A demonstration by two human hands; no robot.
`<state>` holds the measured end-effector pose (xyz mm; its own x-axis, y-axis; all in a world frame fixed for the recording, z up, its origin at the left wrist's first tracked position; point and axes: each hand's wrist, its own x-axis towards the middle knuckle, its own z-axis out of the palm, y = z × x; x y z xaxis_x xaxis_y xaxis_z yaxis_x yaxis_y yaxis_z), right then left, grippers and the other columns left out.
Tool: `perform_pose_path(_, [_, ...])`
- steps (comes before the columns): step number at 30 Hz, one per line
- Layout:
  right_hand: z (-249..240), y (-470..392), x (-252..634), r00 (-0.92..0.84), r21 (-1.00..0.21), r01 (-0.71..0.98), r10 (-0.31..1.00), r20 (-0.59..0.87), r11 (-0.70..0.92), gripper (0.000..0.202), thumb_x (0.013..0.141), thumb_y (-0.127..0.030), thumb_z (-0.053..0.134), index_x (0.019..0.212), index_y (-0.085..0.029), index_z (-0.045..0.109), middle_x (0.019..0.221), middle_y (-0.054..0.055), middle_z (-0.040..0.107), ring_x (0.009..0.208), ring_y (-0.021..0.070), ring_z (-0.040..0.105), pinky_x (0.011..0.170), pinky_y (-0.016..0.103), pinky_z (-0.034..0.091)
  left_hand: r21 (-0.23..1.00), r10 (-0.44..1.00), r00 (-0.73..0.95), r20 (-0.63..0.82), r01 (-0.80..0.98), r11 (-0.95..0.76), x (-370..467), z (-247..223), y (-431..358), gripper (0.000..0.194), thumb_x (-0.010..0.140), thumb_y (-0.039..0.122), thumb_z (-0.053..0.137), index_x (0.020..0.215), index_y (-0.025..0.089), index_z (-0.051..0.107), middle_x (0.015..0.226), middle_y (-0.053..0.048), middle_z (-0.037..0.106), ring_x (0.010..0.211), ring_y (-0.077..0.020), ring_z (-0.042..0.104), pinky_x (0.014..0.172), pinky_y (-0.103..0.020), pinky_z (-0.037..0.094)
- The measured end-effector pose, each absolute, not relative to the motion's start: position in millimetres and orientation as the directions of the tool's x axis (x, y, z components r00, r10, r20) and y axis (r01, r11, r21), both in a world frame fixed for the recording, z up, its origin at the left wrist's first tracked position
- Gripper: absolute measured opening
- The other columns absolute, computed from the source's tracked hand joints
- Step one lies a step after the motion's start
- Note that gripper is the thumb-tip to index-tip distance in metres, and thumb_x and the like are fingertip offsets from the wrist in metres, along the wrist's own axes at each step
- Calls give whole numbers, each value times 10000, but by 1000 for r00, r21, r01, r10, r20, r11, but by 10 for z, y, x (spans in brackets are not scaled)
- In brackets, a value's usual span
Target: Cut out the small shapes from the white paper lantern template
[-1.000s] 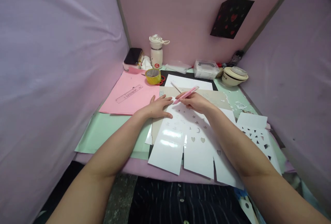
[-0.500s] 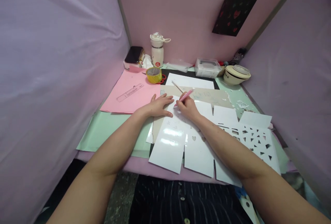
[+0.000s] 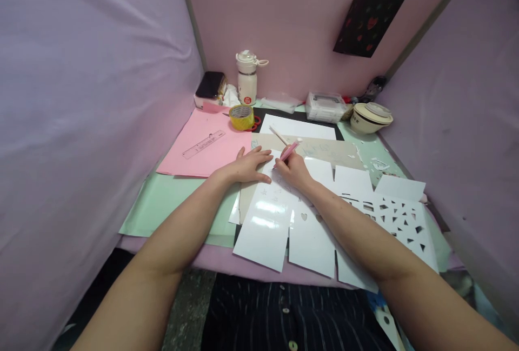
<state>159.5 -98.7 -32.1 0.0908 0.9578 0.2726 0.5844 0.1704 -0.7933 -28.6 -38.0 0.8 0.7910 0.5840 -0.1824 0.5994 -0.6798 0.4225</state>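
A large white card (image 3: 265, 232) with slits between its panels lies on the table, small shapes drawn or cut on it and several triangular holes at its right side. My left hand (image 3: 252, 166) rests on the card's upper left part, fingers spread. In my right hand (image 3: 294, 168) is a pink pen-like tool (image 3: 290, 148), its tip down at the card close to my left hand. Behind the hands a white pen (image 3: 279, 135) lies on a grey board (image 3: 344, 152). The tool's tip is too small to make out.
Pink sheets (image 3: 182, 143) carry a clear ruler (image 3: 204, 144) at left. Yellow tape (image 3: 241, 118) and red-handled scissors (image 3: 257, 123) sit behind. Along the back stand a white bottle (image 3: 247, 83), a clear box (image 3: 325, 107) and a lidded bowl (image 3: 371, 118). Paper scraps (image 3: 380, 164) lie at right.
The pink tool in my right hand has tilted slightly, its top end a little further left. My left hand has stayed in place.
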Motion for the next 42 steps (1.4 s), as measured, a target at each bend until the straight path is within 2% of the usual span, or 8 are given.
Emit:
perform_pose_path(7, [-323, -963, 1570, 76, -739, 653, 956, 285, 168, 180, 776, -392, 518, 807, -235, 437, 642, -17, 544, 589, 184, 517, 568, 304, 362, 422, 580, 794, -182, 596, -683, -272, 44, -399, 767, 806, 556, 672, 1476, 303, 398, 1628, -43, 223, 1510, -341, 84, 1164, -636, -5])
perform_pose_path(13, [-252, -930, 1545, -42, -696, 668, 947, 318, 264, 173, 831, -397, 518, 838, -233, 463, 679, -30, 544, 600, 157, 489, 584, 280, 351, 421, 563, 806, -183, 582, -696, -291, 56, -363, 715, 789, 550, 688, 1425, 316, 459, 1619, -44, 254, 1508, -349, 88, 1155, -658, -3])
perform_pose_path(19, [-234, -901, 1574, -93, -645, 711, 947, 308, 279, 243, 882, -470, 486, 833, -235, 447, 679, -22, 530, 593, 163, 478, 582, 281, 339, 438, 509, 838, -197, 540, -719, -386, 10, -244, 825, 769, 549, 693, 1492, 315, 372, 1633, -38, 202, 1513, -335, 74, 1176, -612, 23])
perform_pose_path(28, [-301, -892, 1572, -59, -660, 702, 945, 321, 268, 247, 887, -484, 476, 850, -240, 456, 697, -13, 544, 620, 182, 500, 609, 289, 362, 429, 507, 839, -196, 538, -725, -388, -9, -227, 833, 770, 557, 680, 1498, 299, 368, 1634, -33, 194, 1512, -341, 75, 1175, -615, 24])
perform_pose_path(32, [-273, -909, 1560, -51, -631, 739, 953, 299, 238, 224, 887, -464, 465, 870, -240, 458, 699, -6, 551, 616, 191, 504, 601, 288, 348, 429, 503, 843, -192, 533, -729, -389, -17, -223, 834, 775, 553, 680, 1502, 301, 360, 1637, -37, 187, 1511, -341, 76, 1175, -609, 20])
perform_pose_path(38, [-193, -964, 1494, -84, -498, 838, 955, 284, 222, 204, 892, -444, 458, 865, -241, 459, 721, 27, 597, 614, 209, 520, 568, 278, 286, 440, 505, 844, -184, 530, -725, -386, 26, -255, 738, 765, 527, 693, 1427, 305, 455, 1616, -38, 266, 1510, -335, 89, 1174, -615, 15])
perform_pose_path(42, [-204, -964, 1474, -104, -484, 840, 949, 298, 244, 199, 906, -437, 453, 872, -242, 470, 736, 33, 618, 629, 214, 540, 576, 273, 297, 443, 505, 848, -161, 519, -731, -391, 47, -268, 702, 750, 539, 704, 1382, 310, 503, 1597, -41, 315, 1506, -339, 108, 1178, -610, 33])
